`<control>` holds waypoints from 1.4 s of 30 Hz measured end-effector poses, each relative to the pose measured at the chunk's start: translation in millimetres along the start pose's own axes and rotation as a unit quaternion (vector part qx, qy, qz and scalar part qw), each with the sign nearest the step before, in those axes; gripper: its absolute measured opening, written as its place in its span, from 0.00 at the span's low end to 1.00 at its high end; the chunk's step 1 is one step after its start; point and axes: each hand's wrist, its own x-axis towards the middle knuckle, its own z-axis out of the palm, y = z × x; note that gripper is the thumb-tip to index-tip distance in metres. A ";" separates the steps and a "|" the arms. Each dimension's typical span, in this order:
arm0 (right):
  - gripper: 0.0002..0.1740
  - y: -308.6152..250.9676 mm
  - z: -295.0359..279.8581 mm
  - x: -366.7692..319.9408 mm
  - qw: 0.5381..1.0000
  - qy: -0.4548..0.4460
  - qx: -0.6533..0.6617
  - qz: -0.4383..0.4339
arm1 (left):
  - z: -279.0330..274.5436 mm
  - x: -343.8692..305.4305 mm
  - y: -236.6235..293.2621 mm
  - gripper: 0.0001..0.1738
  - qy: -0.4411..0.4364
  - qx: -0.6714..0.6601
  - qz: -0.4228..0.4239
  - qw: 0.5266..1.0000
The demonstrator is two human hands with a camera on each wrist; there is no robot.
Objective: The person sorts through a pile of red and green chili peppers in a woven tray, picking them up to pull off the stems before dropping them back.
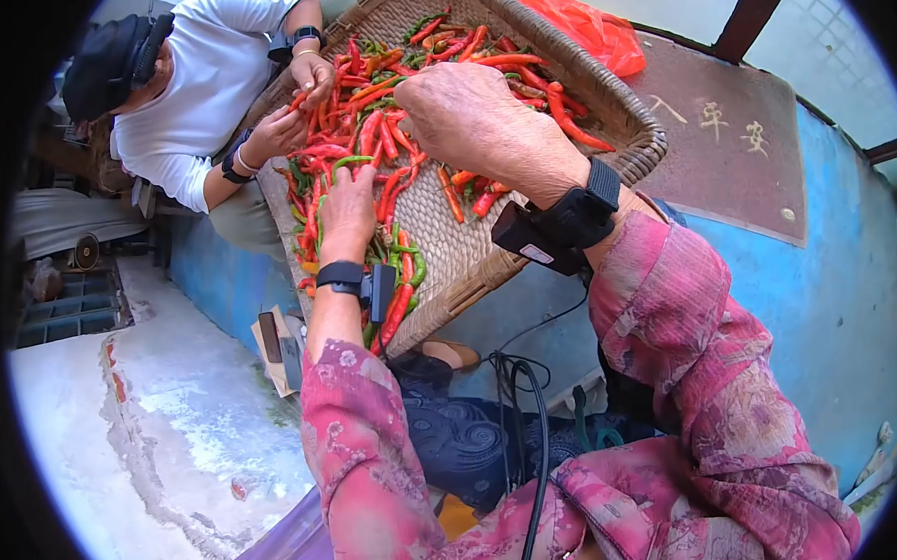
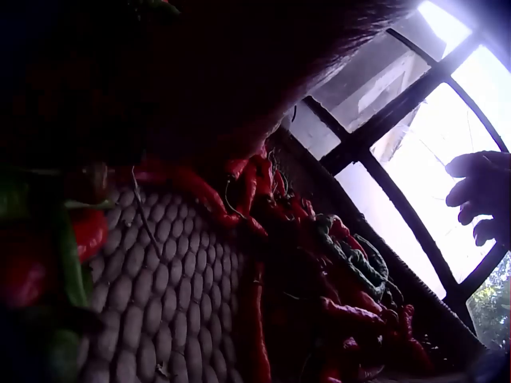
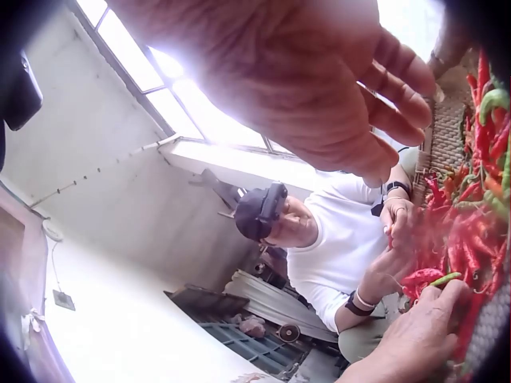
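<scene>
Where the left hand [image 1: 348,214] touches, chillies [image 1: 370,131] crowd the woven tray [image 1: 457,252].

Mostly red peppers [image 1: 368,133], some green or orange, show against a tan, woven-patterned tray [image 1: 461,258]. The sleeves [image 1: 658,299] are pink with pale flowers, the mat [image 1: 728,177] brown with pale lettering, the shirt [image 1: 202,69] white, the cap [image 1: 105,68] black.

Slender red and green chilli peppers [image 1: 370,131] lie in a tan rectangular woven tray [image 1: 464,261], with a white-topped person [image 1: 205,79] at its left. The wearer's bare left hand [image 1: 348,213] is among the peppers, the bare right hand [image 1: 475,123] above and to the right; a red plastic bag [image 1: 591,36] lies behind the tray, a brown rectangular mat [image 1: 720,132] to its right.
</scene>
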 end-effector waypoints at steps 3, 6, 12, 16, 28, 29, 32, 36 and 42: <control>0.07 -5.6 -4.9 -0.9 0.999 -0.045 0.003 0.011 | -4.1 -17.9 -19.5 0.20 0.065 -0.073 0.002 0.995; 0.07 -9.8 -2.9 -0.6 0.998 -0.057 0.018 0.005 | -10.5 -44.6 -32.0 0.19 0.155 -0.173 -0.004 0.973; 0.08 -25.9 12.8 0.8 0.993 -0.118 -0.001 -0.009 | -10.5 -90.9 -47.7 0.10 0.185 -0.428 -0.178 0.866; 0.08 -31.9 30.2 -4.2 0.986 -0.152 -0.010 -0.067 | -17.3 -110.5 -43.6 0.07 0.227 -0.501 -0.178 0.816; 0.20 -60.4 61.0 -16.4 0.963 -0.235 0.012 -0.128 | -45.4 -129.4 -43.4 0.06 0.220 -0.491 -0.120 0.834; 0.20 -63.3 60.0 -17.9 0.967 -0.221 0.020 -0.127 | -45.1 -130.9 -44.6 0.06 0.221 -0.515 -0.123 0.819; 0.19 -61.4 67.7 -18.1 0.969 -0.204 0.004 -0.142 | -41.0 -131.8 -43.3 0.05 0.229 -0.556 -0.128 0.789; 0.14 -63.5 71.3 -15.0 0.981 -0.141 0.041 -0.126 | -47.4 -129.1 -35.5 0.08 0.237 -0.606 -0.099 0.753; 0.09 -73.3 64.9 -12.3 0.969 -0.074 0.216 -0.097 | -57.7 -122.8 -17.3 0.11 0.230 -0.593 -0.087 0.767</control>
